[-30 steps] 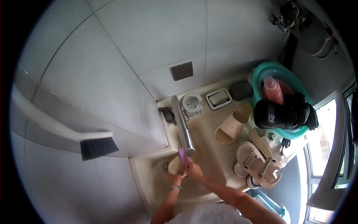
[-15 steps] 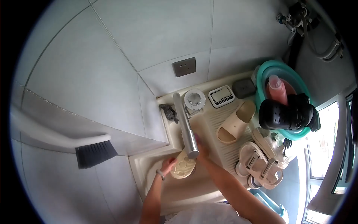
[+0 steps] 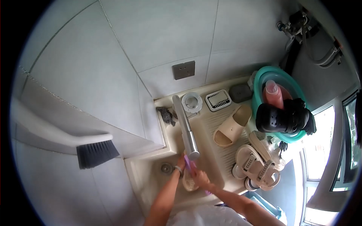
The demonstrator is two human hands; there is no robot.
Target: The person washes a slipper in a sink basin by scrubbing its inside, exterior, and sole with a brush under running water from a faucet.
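Observation:
Under the faucet (image 3: 190, 145), low in the sink (image 3: 158, 188), a cream slipper (image 3: 189, 184) is partly covered by my hands. My left hand (image 3: 181, 162) is closed on the slipper's far part, its fingers partly hidden by the faucet and a purple tool. My right hand (image 3: 201, 179) is wrapped round that long purple tool, which looks like a scrubbing brush (image 3: 191, 165), and lays it across the slipper. Bristles are not visible. The matching cream slipper (image 3: 233, 127) rests on the ribbed drainboard.
Beige sandals (image 3: 256, 165) lie at the drainboard's right edge. A teal basin (image 3: 258, 88) holds a pink bottle (image 3: 273, 94) and black clogs (image 3: 277, 118). A white soap dish (image 3: 218, 100) stands by the wall. A white-handled brush (image 3: 97, 153) is at the left, close to the camera.
The slipper has moved toward me and slightly right, uncovering the drain. My right hand has come from behind the faucet onto the slipper with the purple brush showing.

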